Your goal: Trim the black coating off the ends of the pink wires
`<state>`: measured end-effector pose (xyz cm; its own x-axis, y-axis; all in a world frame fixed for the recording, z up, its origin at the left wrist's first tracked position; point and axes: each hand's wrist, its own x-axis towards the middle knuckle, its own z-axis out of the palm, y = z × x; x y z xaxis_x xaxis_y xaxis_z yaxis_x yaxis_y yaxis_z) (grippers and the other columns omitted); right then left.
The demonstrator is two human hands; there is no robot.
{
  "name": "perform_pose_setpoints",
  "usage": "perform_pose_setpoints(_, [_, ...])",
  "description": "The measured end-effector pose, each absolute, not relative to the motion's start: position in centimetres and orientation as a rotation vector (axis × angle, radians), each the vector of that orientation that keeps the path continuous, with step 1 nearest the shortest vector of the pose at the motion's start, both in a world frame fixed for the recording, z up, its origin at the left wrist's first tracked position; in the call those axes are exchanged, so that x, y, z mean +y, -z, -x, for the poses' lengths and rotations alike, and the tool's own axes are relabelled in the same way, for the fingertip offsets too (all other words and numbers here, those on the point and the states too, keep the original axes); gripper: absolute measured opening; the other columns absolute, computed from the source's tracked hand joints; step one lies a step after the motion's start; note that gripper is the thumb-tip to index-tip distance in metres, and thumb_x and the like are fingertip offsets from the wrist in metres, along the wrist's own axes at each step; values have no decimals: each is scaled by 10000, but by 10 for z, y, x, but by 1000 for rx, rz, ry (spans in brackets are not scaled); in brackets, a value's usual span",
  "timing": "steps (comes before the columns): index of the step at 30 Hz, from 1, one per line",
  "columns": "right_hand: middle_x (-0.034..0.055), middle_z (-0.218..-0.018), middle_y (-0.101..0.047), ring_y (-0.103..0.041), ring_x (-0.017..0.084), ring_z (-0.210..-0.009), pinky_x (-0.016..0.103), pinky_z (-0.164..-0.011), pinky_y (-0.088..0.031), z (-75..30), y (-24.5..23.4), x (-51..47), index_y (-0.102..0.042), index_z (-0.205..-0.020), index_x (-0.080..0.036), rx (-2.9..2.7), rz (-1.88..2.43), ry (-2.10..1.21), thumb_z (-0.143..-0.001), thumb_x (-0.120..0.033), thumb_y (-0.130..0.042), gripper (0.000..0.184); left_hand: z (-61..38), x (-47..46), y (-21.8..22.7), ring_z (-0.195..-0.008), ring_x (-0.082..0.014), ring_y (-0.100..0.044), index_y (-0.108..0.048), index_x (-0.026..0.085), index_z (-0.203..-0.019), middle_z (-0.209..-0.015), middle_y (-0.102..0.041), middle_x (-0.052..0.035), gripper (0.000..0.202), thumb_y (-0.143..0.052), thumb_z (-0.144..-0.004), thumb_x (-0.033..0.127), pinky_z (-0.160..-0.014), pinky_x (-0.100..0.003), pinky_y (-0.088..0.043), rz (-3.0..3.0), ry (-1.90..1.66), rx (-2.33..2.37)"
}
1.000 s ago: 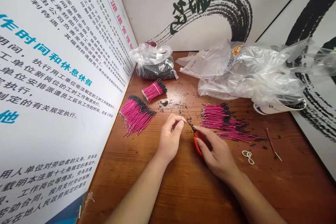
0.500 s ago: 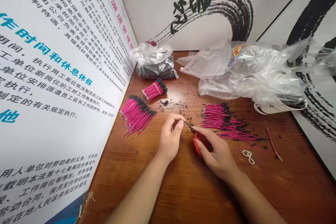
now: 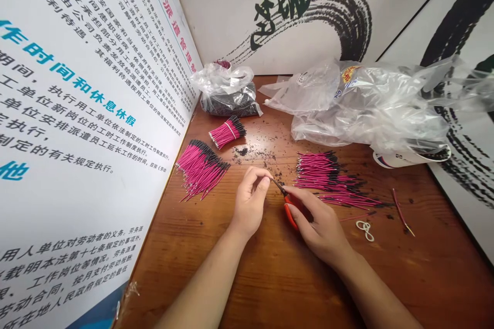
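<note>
My left hand (image 3: 250, 203) pinches a thin wire between thumb and forefinger, though the wire is barely visible at the fingertips. My right hand (image 3: 318, 223) is shut around red-handled wire strippers (image 3: 290, 211), whose dark jaws reach the left fingertips. Magenta wires with black ends lie in a loose pile (image 3: 201, 169) left of my hands and a wider pile (image 3: 328, 177) to the right. A smaller bundle (image 3: 227, 132) with a white band lies further forward. Black insulation scraps (image 3: 254, 157) are scattered on the wooden table (image 3: 247, 277).
A clear bag of black material (image 3: 229, 100) stands at the table's far corner. A large crumpled plastic bag (image 3: 366, 105) lies at back right. Rubber bands (image 3: 365, 230) and a loose wire (image 3: 400, 209) lie right. A printed board (image 3: 85, 113) walls the left side.
The jaws of the red-handled strippers have shifted slightly left, closer to my left fingertips. My hands otherwise stay almost still, and the wire piles have not moved.
</note>
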<state>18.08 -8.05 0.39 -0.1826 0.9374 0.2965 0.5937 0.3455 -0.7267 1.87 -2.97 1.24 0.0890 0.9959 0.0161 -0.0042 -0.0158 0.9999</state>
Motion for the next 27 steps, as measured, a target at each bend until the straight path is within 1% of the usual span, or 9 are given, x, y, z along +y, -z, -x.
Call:
perform_pose_setpoints(11, [72, -1168, -711, -683, 192, -1032, 271, -870, -552, -182, -2, -79, -566, -1280, -222, -1855, 1371, -557, -988, -201, -488, 303, -19, -30, -11, -785, -147, -485, -572, 180, -859, -840, -515, -19, 139, -498, -923, 279, -740, -264, -398, -1262, -1151, 1139])
perform_pose_setpoints(17, [76, -1134, -709, -685, 197, -963, 281, -803, -559, -182, -3, -81, -563, -1283, -227, -1870, 1370, -612, -990, -235, -505, 299, -19, -31, -9, -784, -146, -482, -577, 184, -876, -843, -513, -20, 131, -491, -935, 263, -728, -263, -394, -1266, -1168, 1132])
perform_pose_setpoints(27, [70, -1121, -714, -686, 196, -959, 285, -812, -562, -180, -4, -80, -566, -1279, -229, -1868, 1352, -603, -982, -227, -509, 302, -19, -30, -10, -810, -152, -487, -572, 182, -866, -867, -507, -27, 137, -486, -938, 260, -745, -272, -398, -1280, -1141, 1137])
